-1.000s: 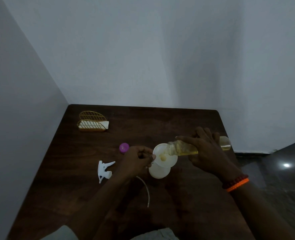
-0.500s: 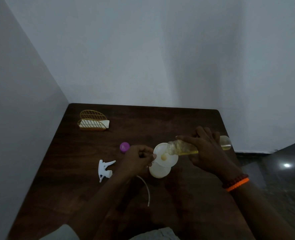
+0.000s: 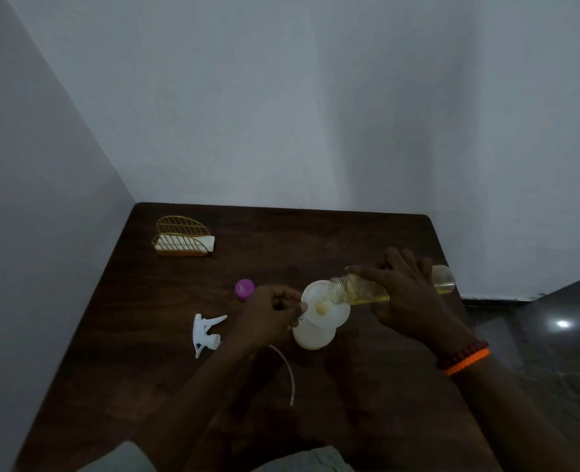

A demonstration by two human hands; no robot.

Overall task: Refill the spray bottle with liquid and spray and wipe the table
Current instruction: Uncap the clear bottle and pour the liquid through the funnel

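Note:
A white funnel (image 3: 329, 310) sits in the mouth of the white spray bottle (image 3: 314, 337) standing mid-table. My left hand (image 3: 268, 313) pinches the funnel's left rim. My right hand (image 3: 406, 301) grips a clear bottle of yellow liquid (image 3: 360, 289), tipped nearly level with its open mouth over the funnel. Yellow liquid pools in the funnel's centre. The white trigger sprayer head (image 3: 206, 332) lies on the table to the left, its thin dip tube (image 3: 286, 369) curving toward me. A purple cap (image 3: 244, 288) lies behind my left hand.
A gold wire napkin holder (image 3: 183, 240) with white napkins stands at the back left of the dark wooden table (image 3: 315, 240). White walls close the table's left and back sides. The table's right edge drops to a dark floor.

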